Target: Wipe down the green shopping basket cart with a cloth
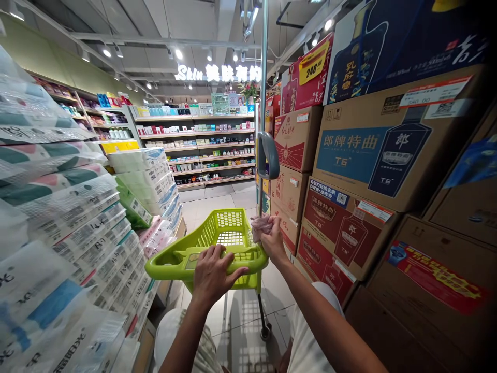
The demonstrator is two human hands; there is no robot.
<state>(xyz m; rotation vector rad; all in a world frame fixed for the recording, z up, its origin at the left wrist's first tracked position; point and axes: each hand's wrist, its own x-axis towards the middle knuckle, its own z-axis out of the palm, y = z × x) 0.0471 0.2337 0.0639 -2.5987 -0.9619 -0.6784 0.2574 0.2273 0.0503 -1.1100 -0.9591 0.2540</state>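
Observation:
A lime-green plastic shopping cart (pixel 227 228) with a grid basket stands in front of me. My left hand (pixel 215 272) lies over its handle bar, fingers bent over the top and thumb along the near edge. At the cart's right rim, my right hand (pixel 274 241) is closed on a crumpled pale pink cloth (pixel 262 225). The cloth is against the foot of an upright metal pole (pixel 264 77), which carries a grey loop-shaped grip (pixel 267 155). Whether my right fingers also grasp the pole or rim is hidden.
Stacked cartons (pixel 349 140) rise close on the right. Piled packs of tissue paper (pixel 89 217) line the left side. A tiled floor aisle (pixel 209 197) leads to shelves of boxed goods (pixel 202 140). A black cart wheel (pixel 265 331) shows below.

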